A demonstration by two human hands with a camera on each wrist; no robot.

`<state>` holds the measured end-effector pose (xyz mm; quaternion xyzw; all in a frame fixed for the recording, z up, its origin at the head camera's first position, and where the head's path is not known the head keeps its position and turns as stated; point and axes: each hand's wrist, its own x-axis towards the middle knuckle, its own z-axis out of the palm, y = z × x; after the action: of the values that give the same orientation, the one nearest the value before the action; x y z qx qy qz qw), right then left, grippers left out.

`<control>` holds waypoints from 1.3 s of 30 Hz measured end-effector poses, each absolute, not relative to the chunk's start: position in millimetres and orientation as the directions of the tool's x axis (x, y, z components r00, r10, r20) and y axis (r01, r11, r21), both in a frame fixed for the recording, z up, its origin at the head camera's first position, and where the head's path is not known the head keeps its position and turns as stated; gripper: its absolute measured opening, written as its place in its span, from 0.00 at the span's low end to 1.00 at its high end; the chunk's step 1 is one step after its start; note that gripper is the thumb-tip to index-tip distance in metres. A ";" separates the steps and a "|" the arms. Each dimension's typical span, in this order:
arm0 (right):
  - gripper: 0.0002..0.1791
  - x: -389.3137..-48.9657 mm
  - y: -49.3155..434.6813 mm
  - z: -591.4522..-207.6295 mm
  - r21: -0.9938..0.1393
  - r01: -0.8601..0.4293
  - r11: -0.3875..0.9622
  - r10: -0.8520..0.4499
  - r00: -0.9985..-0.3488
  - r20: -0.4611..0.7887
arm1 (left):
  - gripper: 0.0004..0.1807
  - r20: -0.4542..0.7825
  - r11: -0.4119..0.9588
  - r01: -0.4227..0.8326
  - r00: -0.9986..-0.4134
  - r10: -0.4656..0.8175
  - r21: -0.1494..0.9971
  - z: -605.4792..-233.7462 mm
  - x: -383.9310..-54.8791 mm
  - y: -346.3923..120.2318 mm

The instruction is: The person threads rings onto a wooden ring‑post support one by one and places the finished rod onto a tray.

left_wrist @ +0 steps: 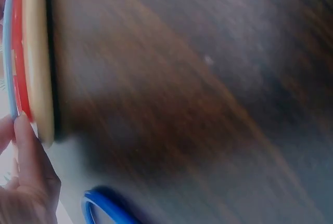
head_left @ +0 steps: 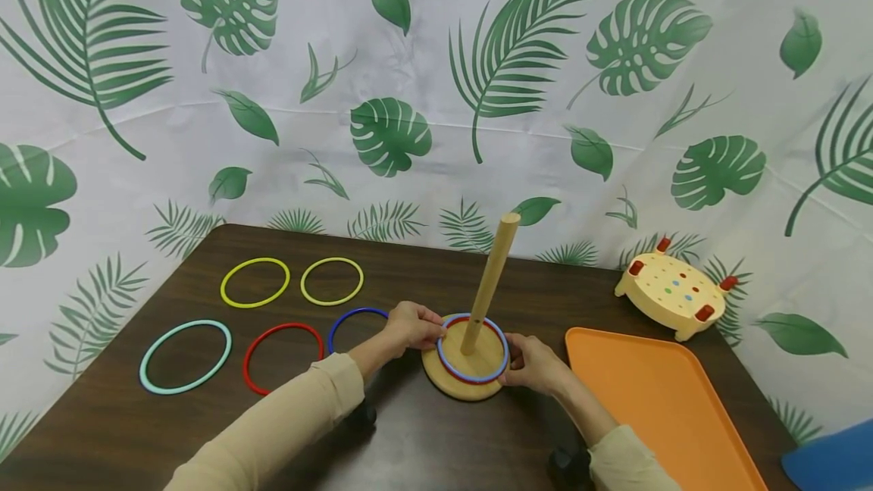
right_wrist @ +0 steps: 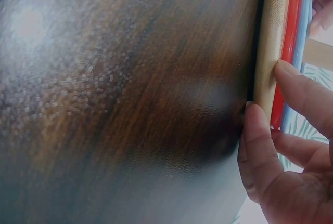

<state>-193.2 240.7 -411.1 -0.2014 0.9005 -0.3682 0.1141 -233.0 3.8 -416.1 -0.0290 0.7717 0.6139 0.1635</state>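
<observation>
A light blue ring [right_wrist: 302,31] and a red ring [right_wrist: 291,31] lie stacked round a wooden peg [head_left: 489,279] on its round base [head_left: 467,394]. The peg rises through both and leans right in the head view. At the left edge of the stack, my left hand [head_left: 412,326] pinches the light blue ring between thumb and finger. Bent fingers of my right hand [head_left: 535,364] hold the opposite side; in the right wrist view their tips touch the rings and the base's edge. Nearest my left forearm lies a dark blue ring [head_left: 358,311], partly hidden.
Left on the dark wooden table [head_left: 423,438] lie a yellow ring [head_left: 255,304], a pale yellow ring [head_left: 332,302], a turquoise ring [head_left: 142,366] and another red ring [head_left: 248,370]. An orange tray [head_left: 648,392] and a cream pegboard toy [head_left: 671,290] stand right. Leaf-print cloth hangs behind.
</observation>
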 end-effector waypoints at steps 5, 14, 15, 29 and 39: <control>0.35 -193.4 240.1 -410.7 -0.715 -0.271 0.644 -0.446 -0.893 -0.063 | 0.06 -0.230 0.298 -0.176 -0.960 0.159 0.938 -417.3 -231.8 3.3; 0.34 -194.5 240.2 -411.5 -0.719 -0.281 0.635 -0.459 -0.886 -0.059 | 0.05 -0.167 0.350 -0.106 -0.974 0.150 0.931 -417.0 -230.5 2.2; 0.34 -194.4 240.1 -411.5 -0.720 -0.281 0.635 -0.458 -0.887 -0.059 | 0.06 -0.160 0.352 -0.096 -0.975 0.155 0.931 -416.7 -229.9 1.6; 0.33 -194.1 239.2 -410.4 -0.711 -0.284 0.643 -0.455 -0.889 -0.057 | 0.11 -0.079 0.368 0.006 -0.974 0.215 0.930 -402.4 -232.0 -52.2; 0.34 -191.4 239.8 -408.9 -0.709 -0.273 0.650 -0.450 -0.890 -0.070 | 0.14 -0.109 0.447 -0.018 -0.978 0.179 0.894 -392.6 -236.4 -107.6</control>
<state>-191.4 239.8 -408.9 -0.2009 0.9004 -0.3667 0.1205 -236.4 -107.6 -392.6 0.0475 0.8455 0.5235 0.0939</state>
